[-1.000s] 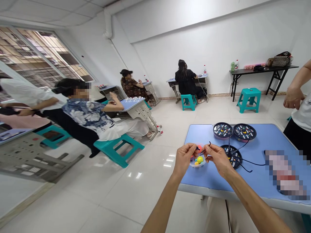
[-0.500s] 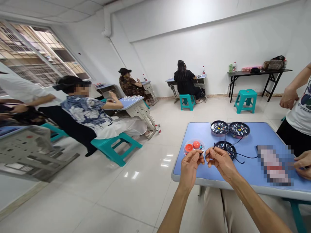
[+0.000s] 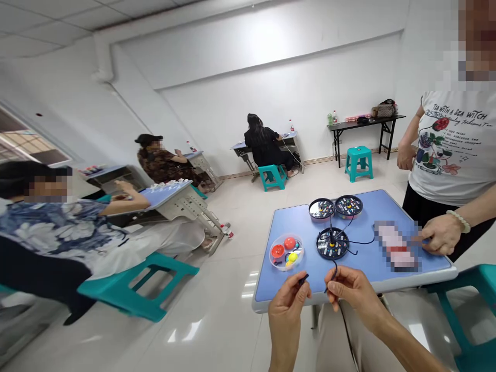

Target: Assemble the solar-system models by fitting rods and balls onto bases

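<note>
My left hand [image 3: 287, 305] is closed in a pinch on a small black piece [image 3: 304, 279] whose kind I cannot make out. Beside it, my right hand [image 3: 351, 290] pinches the end of a thin black cord [image 3: 334, 269]. The cord runs up toward the nearest round black-rimmed disc [image 3: 323, 250], which has a patterned face and more cords at its centre. Two similar discs, one at the left [image 3: 321, 208] and one at the right [image 3: 349, 205], lie behind it. Left of these is a clear round container [image 3: 272, 261] with red and yellow parts inside.
The blue table [image 3: 372, 204] carries everything. At its right lies a blurred-out flat item [image 3: 397, 248], with a standing person's hand [image 3: 442, 235] near it. Teal stools [image 3: 358, 161] and other people seated at desks are around the room.
The view has swung right, showing more of the standing person. My hands have drawn farther apart and now sit nearer the table's front edge, clear of the container.
</note>
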A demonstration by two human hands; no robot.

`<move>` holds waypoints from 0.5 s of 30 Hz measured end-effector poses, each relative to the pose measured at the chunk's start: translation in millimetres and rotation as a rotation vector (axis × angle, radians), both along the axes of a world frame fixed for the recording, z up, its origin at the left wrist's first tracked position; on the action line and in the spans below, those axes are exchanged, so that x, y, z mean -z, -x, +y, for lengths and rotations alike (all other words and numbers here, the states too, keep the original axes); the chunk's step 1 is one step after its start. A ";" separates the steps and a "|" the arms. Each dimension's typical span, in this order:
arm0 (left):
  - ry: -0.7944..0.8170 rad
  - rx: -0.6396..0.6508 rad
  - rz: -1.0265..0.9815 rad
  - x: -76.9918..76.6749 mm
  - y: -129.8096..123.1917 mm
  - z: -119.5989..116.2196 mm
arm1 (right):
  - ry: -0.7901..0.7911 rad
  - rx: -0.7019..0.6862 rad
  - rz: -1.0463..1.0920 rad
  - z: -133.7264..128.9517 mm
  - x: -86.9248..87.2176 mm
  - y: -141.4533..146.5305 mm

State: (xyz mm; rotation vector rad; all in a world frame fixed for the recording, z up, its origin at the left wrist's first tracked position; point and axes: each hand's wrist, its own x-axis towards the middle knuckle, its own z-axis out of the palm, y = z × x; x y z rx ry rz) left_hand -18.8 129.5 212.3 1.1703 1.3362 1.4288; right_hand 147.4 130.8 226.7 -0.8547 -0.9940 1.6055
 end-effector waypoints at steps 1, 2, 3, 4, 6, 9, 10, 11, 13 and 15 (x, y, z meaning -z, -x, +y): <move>-0.012 0.004 0.010 0.1 -3.5 -1.7 | 0.004 0.012 -0.007 -4.5 1.8 -4.5; -0.027 0.011 0.018 -0.6 -7.6 -3.3 | 0.007 0.026 -0.012 -8.4 3.7 -9.5; -0.042 0.018 0.020 -1.8 -12.3 -4.9 | 0.008 0.041 -0.015 -11.8 5.5 -14.9; -0.050 0.031 0.017 -3.6 -17.4 -6.5 | 0.009 0.060 -0.018 -14.7 7.0 -20.8; -0.049 0.068 -0.005 -7.9 -28.9 -9.7 | 0.006 0.105 -0.026 -19.4 8.4 -33.5; -0.047 0.118 -0.047 -13.4 -46.5 -14.0 | 0.000 0.190 -0.004 -23.4 6.7 -52.2; -0.050 0.139 -0.050 -14.7 -51.7 -15.2 | 0.000 0.219 0.019 -23.9 5.7 -57.5; -0.056 0.159 -0.045 -15.6 -56.4 -16.2 | 0.001 0.248 0.047 -24.1 4.7 -62.1; -0.078 0.196 -0.012 -17.4 -63.8 -17.5 | 0.008 0.293 0.104 -23.8 3.2 -69.2; -0.139 0.210 0.044 -19.9 -68.7 -18.0 | 0.014 0.311 0.147 -23.1 2.7 -73.6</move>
